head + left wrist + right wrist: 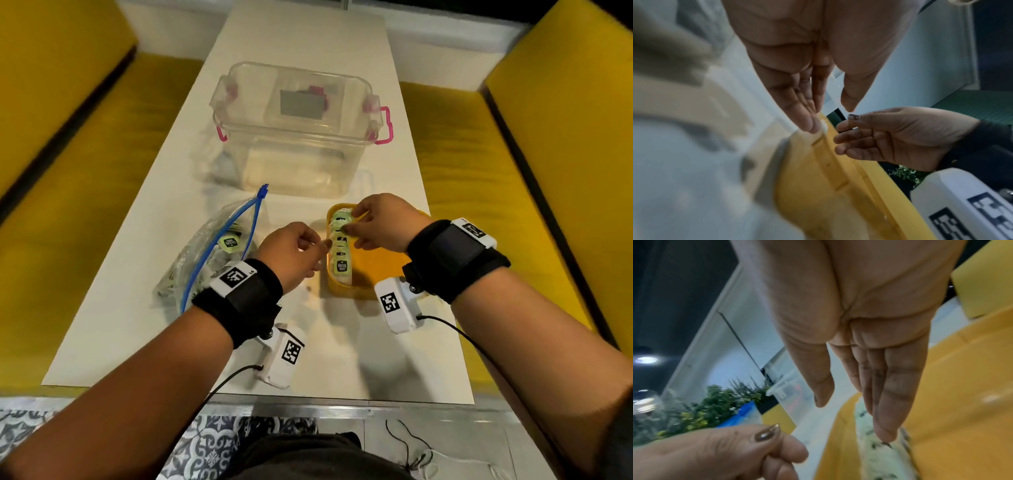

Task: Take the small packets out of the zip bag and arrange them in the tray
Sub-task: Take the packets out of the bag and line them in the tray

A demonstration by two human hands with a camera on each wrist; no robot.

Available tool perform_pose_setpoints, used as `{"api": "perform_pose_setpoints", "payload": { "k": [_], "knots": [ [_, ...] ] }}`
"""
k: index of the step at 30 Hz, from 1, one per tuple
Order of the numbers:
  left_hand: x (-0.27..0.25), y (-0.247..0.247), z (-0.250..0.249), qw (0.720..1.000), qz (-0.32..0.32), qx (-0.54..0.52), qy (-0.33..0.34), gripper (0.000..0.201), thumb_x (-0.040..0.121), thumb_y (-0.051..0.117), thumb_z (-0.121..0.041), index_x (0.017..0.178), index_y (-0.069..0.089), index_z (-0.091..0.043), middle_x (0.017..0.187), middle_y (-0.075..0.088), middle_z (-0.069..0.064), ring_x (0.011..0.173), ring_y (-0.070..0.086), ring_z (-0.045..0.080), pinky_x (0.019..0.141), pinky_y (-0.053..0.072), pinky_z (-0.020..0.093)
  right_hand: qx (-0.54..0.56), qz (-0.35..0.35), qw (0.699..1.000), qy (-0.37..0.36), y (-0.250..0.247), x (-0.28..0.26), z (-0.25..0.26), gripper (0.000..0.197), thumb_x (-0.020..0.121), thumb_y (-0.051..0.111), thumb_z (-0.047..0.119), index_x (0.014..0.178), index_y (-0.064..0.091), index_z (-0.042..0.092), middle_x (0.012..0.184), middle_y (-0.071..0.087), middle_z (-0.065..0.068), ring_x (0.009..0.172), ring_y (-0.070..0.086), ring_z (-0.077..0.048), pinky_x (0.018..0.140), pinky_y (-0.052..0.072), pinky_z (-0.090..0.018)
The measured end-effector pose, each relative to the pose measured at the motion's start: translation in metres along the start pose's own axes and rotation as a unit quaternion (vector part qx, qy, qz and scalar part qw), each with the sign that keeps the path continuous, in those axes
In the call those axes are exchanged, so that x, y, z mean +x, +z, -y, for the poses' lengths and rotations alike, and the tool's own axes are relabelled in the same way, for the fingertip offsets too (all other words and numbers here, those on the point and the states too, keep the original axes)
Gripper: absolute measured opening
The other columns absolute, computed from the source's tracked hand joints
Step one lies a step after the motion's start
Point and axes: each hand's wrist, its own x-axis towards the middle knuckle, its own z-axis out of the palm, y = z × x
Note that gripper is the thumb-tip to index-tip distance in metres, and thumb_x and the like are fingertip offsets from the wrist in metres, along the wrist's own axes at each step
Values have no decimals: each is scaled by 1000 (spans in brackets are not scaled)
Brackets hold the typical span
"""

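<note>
A yellow tray [376,267] sits at the table's middle right, with a row of green small packets [340,251] standing along its left wall. My right hand [352,226] reaches over that row, fingers straight, their tips resting on the packets [875,451]; its thumb stands apart and grips nothing. My left hand [320,255] is at the tray's left rim [838,178], fingers fairly straight and touching the rim, with nothing held. The clear zip bag [209,260] with a blue zip lies open left of the tray, more green packets inside it.
A clear plastic storage box [298,130] with pink latches stands on the far half of the white table [137,325]. Yellow bench seats run along both sides. Wrist camera cables trail off the near table edge.
</note>
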Motion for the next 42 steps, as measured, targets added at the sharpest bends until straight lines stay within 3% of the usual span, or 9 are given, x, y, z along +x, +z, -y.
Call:
{"api": "perform_pose_setpoints", "payload": {
  "k": [4, 8, 12, 15, 20, 26, 32, 37, 42],
  "knots": [
    [-29, -31, -12, 996, -58, -9, 65, 7, 90, 61, -18, 95, 63, -14, 86, 62, 1, 70, 65, 16, 59, 52, 24, -21, -23, 992, -121, 6, -14, 18, 31, 85, 68, 34, 107, 61, 14, 82, 72, -3, 77, 69, -20, 81, 56, -45],
    [-58, -79, 1, 966, -156, 157, 136, 5, 83, 67, -23, 86, 70, -26, 87, 54, -3, 72, 51, -1, 68, 39, 11, -18, -6, 973, -230, 34, -29, 46, 20, 86, 67, 32, 101, 67, 20, 84, 70, 5, 82, 66, -14, 82, 53, -36],
    [-75, -112, 35, 921, -183, 332, 90, 23, 71, 58, -53, 80, 74, -38, 117, 53, -3, 107, 49, 24, 89, 38, 34, -45, -13, 936, -349, 71, -42, 78, 13, 90, 61, 22, 95, 71, 15, 88, 70, 2, 81, 63, -15, 76, 49, -31],
    [-75, -119, 56, 927, -155, 341, 26, 13, 78, 70, -40, 90, 75, -36, 140, 45, -7, 121, 46, 24, 99, 38, 36, -131, -9, 908, -398, 99, -39, 90, 17, 92, 54, 19, 97, 70, 14, 94, 69, -3, 87, 61, -21, 77, 47, -36],
    [-68, -129, 71, 929, -223, 289, 65, 29, 86, 62, -11, 113, 68, -20, 128, 56, -2, 97, 62, 22, 90, 46, 28, -335, 20, 895, -294, 120, -29, 91, 16, 94, 42, 16, 86, 55, 9, 80, 58, -12, 83, 58, -36, 60, 33, -34],
    [-63, -144, 59, 943, -202, 238, 118, 43, 85, 61, -3, 125, 62, -17, 131, 54, 0, 102, 58, 19, 93, 40, 18, -281, -70, 911, -294, 119, -24, 120, 21, 91, 43, 10, 94, 64, 6, 90, 68, -13, 84, 60, -33, 68, 42, -34],
    [-55, -155, 58, 945, -163, 234, 158, 44, 87, 58, 0, 126, 61, -20, 132, 54, -3, 100, 57, 13, 87, 40, 14, -319, 42, 923, -209, 141, -10, 141, 6, 90, 54, 16, 93, 56, 12, 69, 47, 2, 80, 49, -26, 67, 32, -26],
    [-56, -162, 65, 948, -129, 236, 169, 45, 87, 56, -2, 127, 60, -21, 133, 53, -3, 100, 57, 16, 89, 45, 21, -254, -5, 942, -217, 159, -9, 130, 31, 84, 62, 21, 114, 59, 16, 109, 61, -7, 100, 58, -28, 76, 42, -29],
    [-56, -165, 70, 951, -115, 214, 193, 44, 87, 55, 0, 125, 61, -21, 134, 53, -4, 102, 56, 14, 86, 44, 19, -258, 42, 952, -159, 167, -20, 143, 22, 97, 48, 30, 85, 52, 12, 69, 47, -5, 76, 46, -24, 69, 30, -27]
  ]
}}
